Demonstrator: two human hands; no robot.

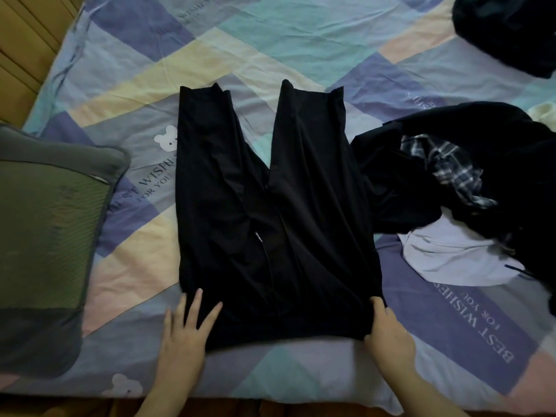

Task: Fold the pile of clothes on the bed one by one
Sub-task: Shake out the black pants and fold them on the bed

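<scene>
Black trousers (pixel 270 212) lie spread flat on the bed, waistband toward me and both legs pointing away in a V. My left hand (pixel 186 329) rests with straight fingers on the waistband's left corner. My right hand (pixel 388 329) is at the waistband's right corner, with its fingertips tucked at the cloth's edge; whether it pinches the fabric is unclear. To the right sits the pile of clothes (pixel 469 182): dark garments, a plaid shirt (pixel 445 167) and a white piece (pixel 451 254).
The bedsheet (pixel 301 40) has pastel geometric patches and printed words. A grey-green pillow (pixel 51 236) lies at the left edge. Another dark garment (pixel 508 31) sits at the far right corner. A wooden headboard (pixel 27 49) borders the upper left.
</scene>
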